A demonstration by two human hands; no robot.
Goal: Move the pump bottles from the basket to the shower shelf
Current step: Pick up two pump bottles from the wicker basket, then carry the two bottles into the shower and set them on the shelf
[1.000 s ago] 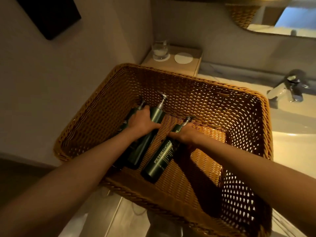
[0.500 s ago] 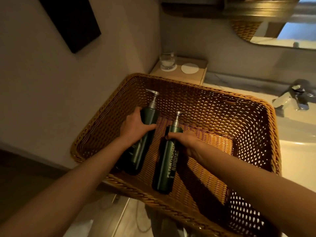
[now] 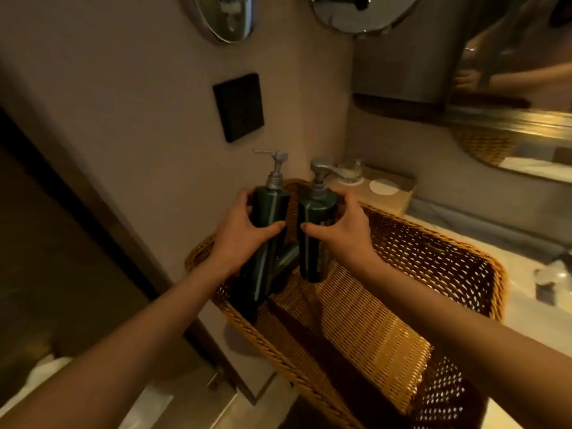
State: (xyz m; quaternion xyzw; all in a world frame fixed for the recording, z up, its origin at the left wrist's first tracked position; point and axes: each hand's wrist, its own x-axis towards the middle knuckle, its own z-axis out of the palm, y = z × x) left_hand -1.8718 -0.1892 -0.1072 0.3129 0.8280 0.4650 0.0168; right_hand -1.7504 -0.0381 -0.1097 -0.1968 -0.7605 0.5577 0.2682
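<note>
Two dark green pump bottles with silver pumps are upright above the left end of the woven wicker basket (image 3: 433,246). My left hand (image 3: 244,236) grips the left bottle (image 3: 268,209) around its body. My right hand (image 3: 343,233) grips the right bottle (image 3: 316,218), whose base hangs clear of the basket floor. The two bottles are close together, almost touching. A third dark green bottle (image 3: 286,260) lies tilted in the basket behind them, mostly hidden. No shower shelf is in view.
A wall with a black square panel (image 3: 238,106) is close behind the bottles. A wooden tray (image 3: 399,196) with a glass (image 3: 349,171) sits just past the basket. The white sink counter (image 3: 526,308) lies to the right, a mirror (image 3: 510,88) above it. A dark doorway opens at left.
Both hands have raised their bottles from lying in the basket to upright above its left end. The view has tilted upward, showing more wall and the mirror.
</note>
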